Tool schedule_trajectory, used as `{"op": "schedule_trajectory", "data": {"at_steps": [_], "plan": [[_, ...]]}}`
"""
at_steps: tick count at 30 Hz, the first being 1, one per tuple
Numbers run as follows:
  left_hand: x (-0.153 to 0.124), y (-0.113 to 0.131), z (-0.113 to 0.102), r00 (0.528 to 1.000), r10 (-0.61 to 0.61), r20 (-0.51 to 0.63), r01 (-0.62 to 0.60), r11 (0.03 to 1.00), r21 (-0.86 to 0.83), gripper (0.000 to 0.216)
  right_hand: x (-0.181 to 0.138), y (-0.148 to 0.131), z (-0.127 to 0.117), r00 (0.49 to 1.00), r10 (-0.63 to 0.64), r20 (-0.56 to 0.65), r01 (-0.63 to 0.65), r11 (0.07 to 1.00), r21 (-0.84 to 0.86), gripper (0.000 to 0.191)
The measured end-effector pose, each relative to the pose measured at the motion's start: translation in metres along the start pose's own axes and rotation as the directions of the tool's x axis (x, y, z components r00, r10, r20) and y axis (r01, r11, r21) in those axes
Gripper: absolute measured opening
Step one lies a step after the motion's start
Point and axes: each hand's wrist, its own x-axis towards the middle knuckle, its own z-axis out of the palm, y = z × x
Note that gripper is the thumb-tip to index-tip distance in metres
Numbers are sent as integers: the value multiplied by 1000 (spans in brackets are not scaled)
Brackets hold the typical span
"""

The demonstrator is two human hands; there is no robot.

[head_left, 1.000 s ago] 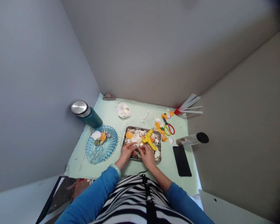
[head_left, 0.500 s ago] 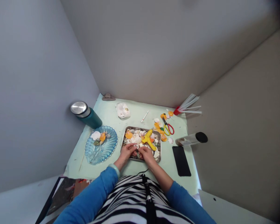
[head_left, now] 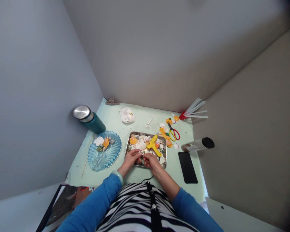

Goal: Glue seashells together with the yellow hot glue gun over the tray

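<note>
Blue-sleeved left hand [head_left: 132,158] and right hand [head_left: 152,161], fingers nearly closed, pinch a small whitish piece [head_left: 141,152] over a tray [head_left: 166,154] of shells [head_left: 142,145].

Yellow plastic glue gun [head_left: 152,145] is resting on white-and-orange shells [head_left: 142,145] in rectangular metal tray [head_left: 166,156]. Left of tray, scalloped blue translucent plate [head_left: 108,158] is sitting; cylindrical teal-and-silver flask [head_left: 95,124] is standing behind it. Flat black rectangular phone [head_left: 188,167] is lying right of tray.

Held piece [head_left: 141,152] too small to identify, tray [head_left: 166,156] partly hidden, blue sleeves [head_left: 96,203] cut off below
</note>
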Motion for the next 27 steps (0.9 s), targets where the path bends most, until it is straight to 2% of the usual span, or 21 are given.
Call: {"op": "schedule_trajectory", "data": {"at_steps": [9,27], "plan": [[-3,1,0,999,3,54,-3,1000,1,52,0,-1,-2,998,47,39,-49,997,66,13],[-1,-2,-1,998,54,26,-55,997,55,40,0,3,2,999,29,39,-30,999,27,16]]}}
